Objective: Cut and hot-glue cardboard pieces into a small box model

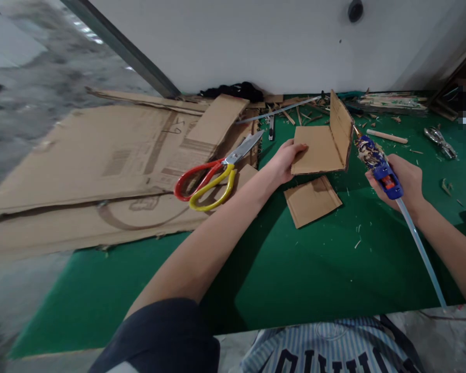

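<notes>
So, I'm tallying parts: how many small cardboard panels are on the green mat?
3. A flat panel under the left hand, an upright panel at its right edge beside the glue gun, and a loose panel nearer the person. More may hide under the large sheets.

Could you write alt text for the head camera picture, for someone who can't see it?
A person's right hand points a blue glue gun at an upright cardboard flap, while the left hand rests on the flat piece joined to it on a green mat. Red-and-yellow scissors lie on large flattened cardboard to the left.
</notes>
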### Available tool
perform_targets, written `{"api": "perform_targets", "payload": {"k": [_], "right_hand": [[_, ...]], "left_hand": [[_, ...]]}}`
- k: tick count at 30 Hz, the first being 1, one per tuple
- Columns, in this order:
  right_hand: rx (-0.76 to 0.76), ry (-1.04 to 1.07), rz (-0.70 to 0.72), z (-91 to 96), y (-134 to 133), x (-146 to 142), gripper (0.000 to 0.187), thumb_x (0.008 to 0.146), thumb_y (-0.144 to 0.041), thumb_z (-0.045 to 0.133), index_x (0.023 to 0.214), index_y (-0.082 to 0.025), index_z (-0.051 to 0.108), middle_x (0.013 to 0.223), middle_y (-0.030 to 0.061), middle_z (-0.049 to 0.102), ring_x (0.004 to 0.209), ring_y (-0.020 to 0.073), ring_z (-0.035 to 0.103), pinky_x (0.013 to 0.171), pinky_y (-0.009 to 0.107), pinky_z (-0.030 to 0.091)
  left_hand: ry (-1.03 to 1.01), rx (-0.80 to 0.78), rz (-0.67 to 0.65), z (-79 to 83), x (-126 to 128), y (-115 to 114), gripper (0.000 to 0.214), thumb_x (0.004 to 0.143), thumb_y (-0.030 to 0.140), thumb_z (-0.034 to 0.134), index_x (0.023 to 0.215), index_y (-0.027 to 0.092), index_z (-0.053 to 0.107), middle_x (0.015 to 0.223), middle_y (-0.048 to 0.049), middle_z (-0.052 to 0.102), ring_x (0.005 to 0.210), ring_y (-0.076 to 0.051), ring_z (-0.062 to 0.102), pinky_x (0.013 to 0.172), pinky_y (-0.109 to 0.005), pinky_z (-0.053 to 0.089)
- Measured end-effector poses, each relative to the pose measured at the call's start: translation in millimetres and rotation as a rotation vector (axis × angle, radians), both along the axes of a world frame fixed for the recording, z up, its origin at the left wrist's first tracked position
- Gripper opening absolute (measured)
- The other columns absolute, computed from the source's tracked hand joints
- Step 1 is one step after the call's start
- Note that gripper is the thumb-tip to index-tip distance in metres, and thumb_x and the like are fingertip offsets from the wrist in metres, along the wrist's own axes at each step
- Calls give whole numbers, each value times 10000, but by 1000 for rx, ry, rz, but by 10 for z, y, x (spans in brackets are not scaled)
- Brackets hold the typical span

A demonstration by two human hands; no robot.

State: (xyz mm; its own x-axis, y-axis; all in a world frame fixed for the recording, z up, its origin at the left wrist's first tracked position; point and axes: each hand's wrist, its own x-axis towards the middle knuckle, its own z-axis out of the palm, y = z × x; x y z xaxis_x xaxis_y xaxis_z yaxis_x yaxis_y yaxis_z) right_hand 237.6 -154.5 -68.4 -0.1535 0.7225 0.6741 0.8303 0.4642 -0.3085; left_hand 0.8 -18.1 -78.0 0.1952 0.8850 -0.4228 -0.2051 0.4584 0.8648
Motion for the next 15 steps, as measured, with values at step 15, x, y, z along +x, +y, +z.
{"api": "perform_targets", "payload": {"k": [15], "right_hand": [[43, -15, -28, -6, 1, -18, 335, 861, -286, 716, 764, -261, 396, 648, -14, 567, 559, 124, 506, 524, 289, 351]], "left_hand": [[5, 15, 5, 14, 27, -15, 204, 854, 81, 561, 1005, 212, 602, 973, -69, 753, 1007, -246, 757, 972, -445, 627]]}}
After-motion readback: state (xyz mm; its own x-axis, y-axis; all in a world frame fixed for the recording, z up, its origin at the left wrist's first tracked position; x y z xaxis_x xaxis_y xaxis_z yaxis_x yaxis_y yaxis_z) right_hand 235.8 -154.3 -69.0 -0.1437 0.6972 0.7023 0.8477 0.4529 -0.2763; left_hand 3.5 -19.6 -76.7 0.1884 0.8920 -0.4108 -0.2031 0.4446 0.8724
